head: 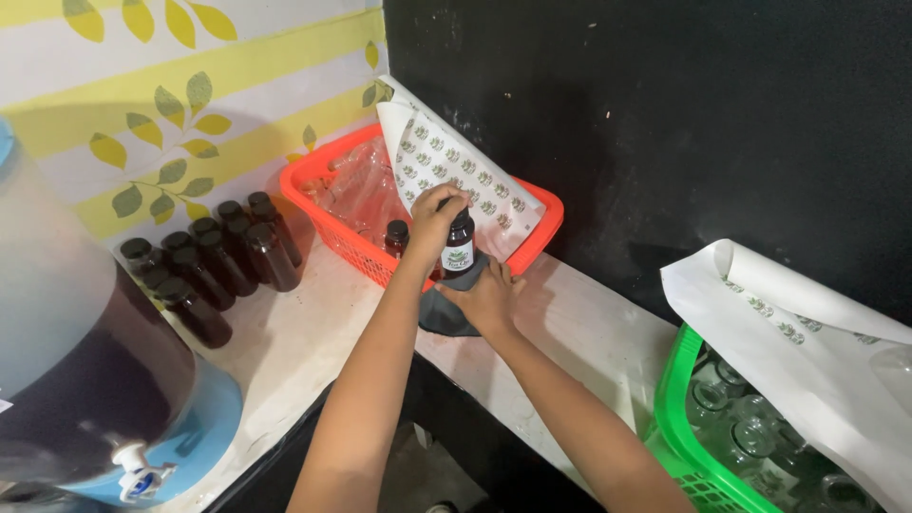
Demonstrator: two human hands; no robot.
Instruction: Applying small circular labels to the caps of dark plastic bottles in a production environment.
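The left hand [435, 211] was closed around the top of a small dark bottle [460, 245], with the fingers wrapped over its cap. The bottle stood upright and carried a white label on its front. It was on a dark grey cloth [446, 309] that lay on the pale tabletop [570, 323], just in front of the red basket [328, 214].

The right hand [486, 296] lay flat and open on the cloth, with the fingers spread and the fingertips close to the base of the bottle. It did not hold anything; it only pressed on the cloth.

Inside the red basket there were clear plastic bags [356, 185] and one more dark bottle [396, 237] with a black cap, just beside the left hand. A white sheet of small round labels [456, 171] leaned over the back of this basket against the black wall.

On the left part of the tabletop, a group of dark capped bottles [204, 266] stood together in rows near the painted wall with yellow stripes and green leaves. A large container [85, 380] with dark liquid, a blue base and a white tap was at the left edge of the view.

On the right, a green basket [676, 418] held clear glass bottles [741, 432], and another white label sheet [807, 351] lay partly over it.
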